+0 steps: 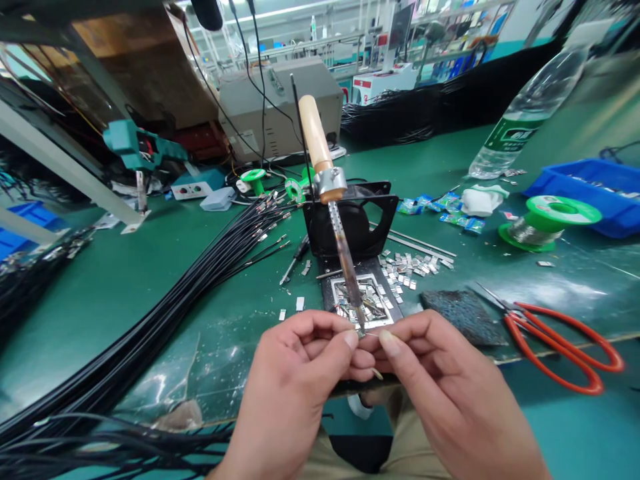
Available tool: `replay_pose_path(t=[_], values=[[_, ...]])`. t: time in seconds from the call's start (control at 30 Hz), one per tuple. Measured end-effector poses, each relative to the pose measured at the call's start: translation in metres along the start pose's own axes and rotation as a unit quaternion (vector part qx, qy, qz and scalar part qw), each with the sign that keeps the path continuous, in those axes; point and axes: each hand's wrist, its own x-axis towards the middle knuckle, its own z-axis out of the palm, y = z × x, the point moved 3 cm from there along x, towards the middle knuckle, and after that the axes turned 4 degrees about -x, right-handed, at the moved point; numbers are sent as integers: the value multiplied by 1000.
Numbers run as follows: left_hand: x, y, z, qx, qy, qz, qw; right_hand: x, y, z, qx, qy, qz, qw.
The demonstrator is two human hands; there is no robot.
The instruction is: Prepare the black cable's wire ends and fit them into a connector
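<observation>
Green bench [150,247]. At soldering iron [343,247] tip: left hand [295,373] pinches tiny part [361,333], right hand [445,373] pinches thin wire [372,335]; hold both steady.

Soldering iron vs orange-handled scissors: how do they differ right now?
Pose: the soldering iron stands steeply, tip down, in a clamp; the scissors lie on the bench.
Handles: the iron has one straight, pale-tan grip; the scissors have two orange loops.
Place: the iron's tip is between the left hand and right hand; the scissors lie apart, rightward.
Shared: tapered metal ends.
</observation>
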Motion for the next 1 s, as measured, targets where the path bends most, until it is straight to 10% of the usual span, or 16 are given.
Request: replay_pose_path(t=[1.0], values=[[-1, -1, 0, 7, 3, 1, 1000, -9, -7, 7, 41, 33, 78, 996]])
